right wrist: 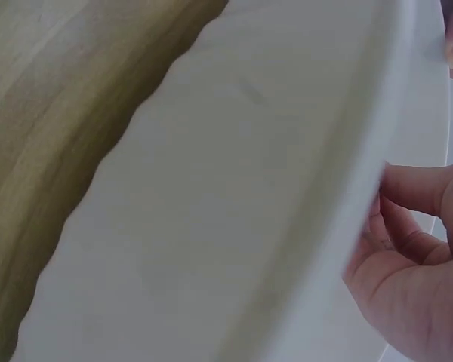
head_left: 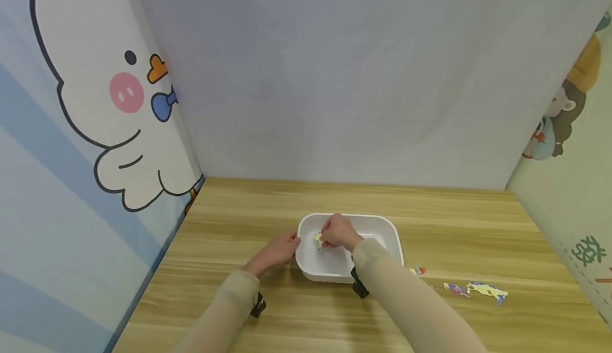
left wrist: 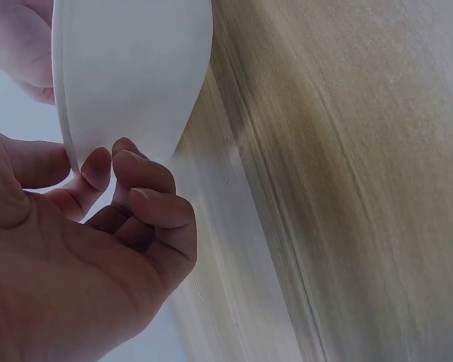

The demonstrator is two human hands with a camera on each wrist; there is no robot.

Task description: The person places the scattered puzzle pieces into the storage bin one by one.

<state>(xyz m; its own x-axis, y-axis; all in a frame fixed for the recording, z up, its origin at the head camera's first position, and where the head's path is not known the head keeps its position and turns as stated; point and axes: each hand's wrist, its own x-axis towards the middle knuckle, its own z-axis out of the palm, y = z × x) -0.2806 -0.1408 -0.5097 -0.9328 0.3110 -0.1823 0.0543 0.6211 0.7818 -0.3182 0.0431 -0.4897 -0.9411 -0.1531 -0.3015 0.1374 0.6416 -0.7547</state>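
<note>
A white plastic basin point(head_left: 313, 277) with rounded corners sits on the wooden table. At its left end my left hand point(head_left: 282, 248) grips the rim. The left wrist view shows the thumb and index finger of that hand point(left wrist: 98, 241) pinching the basin's edge point(left wrist: 64, 124), the other fingers curled beside its wall. My right hand point(head_left: 340, 231) reaches into the basin and pinches a small pale yellow cutout piece point(head_left: 319, 238), held over the basin floor. In the right wrist view the basin's wall point(right wrist: 196, 181) hides the fingertips of the right hand point(right wrist: 423, 279) and the piece.
Right of the basin, thin cutout pieces lie on the table: a small one with red point(head_left: 421, 269), a purple and red one point(head_left: 457, 289) and a longer yellow and blue one point(head_left: 487, 290). A grey-white backdrop point(head_left: 354, 103) stands behind the table, with cartoon-printed panels at both sides.
</note>
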